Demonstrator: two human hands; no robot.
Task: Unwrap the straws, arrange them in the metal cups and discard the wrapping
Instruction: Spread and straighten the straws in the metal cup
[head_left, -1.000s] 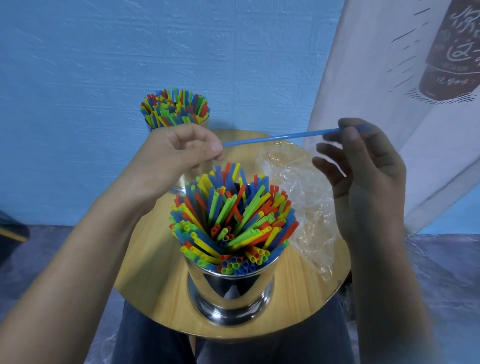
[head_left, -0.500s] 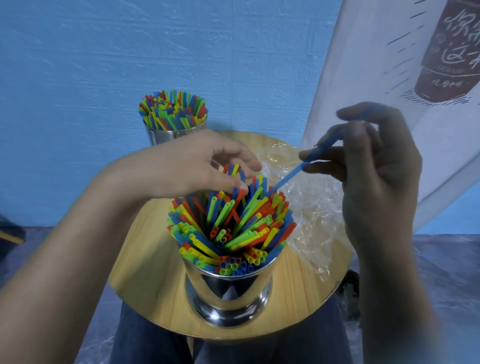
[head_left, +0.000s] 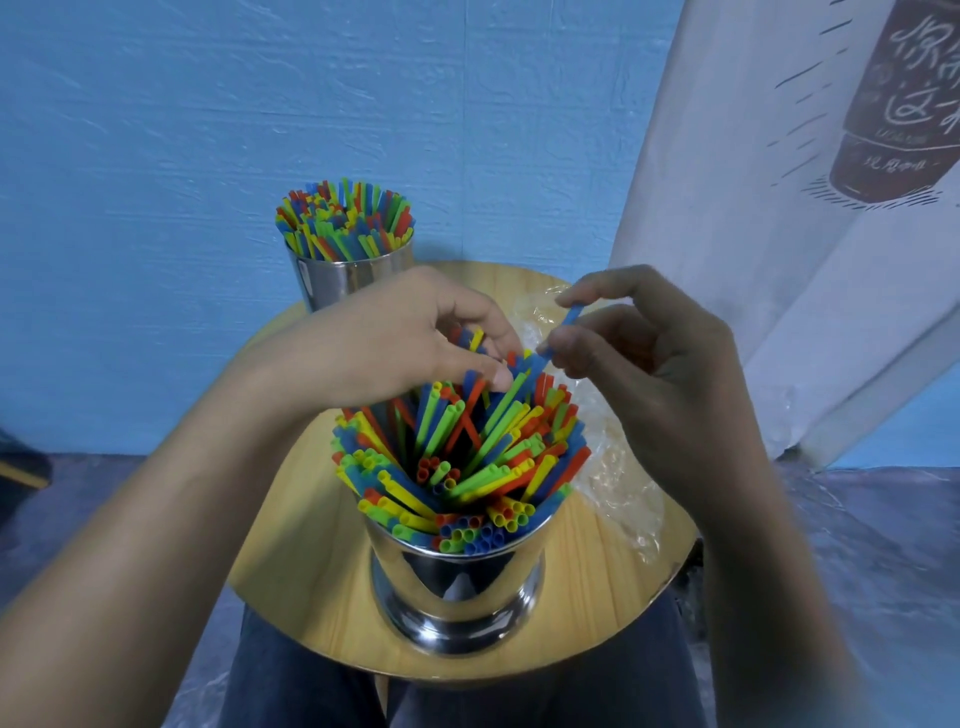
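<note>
The blue straw (head_left: 563, 330), level between both hands a second ago, now slants into the near metal cup (head_left: 457, 587), my right hand (head_left: 660, 384) pinching its top: nearly placed. My left hand (head_left: 410, 338) curls over the packed straws (head_left: 467, 457); whether it grips any is hidden. The plastic wrapping (head_left: 618, 483) lies half behind cup and hand.

Round wooden table (head_left: 311, 582) before blue wall (head_left: 208, 130). White banner (head_left: 727, 208) with bottle print hangs at right. Grey floor (head_left: 893, 545) below, both sides.
</note>
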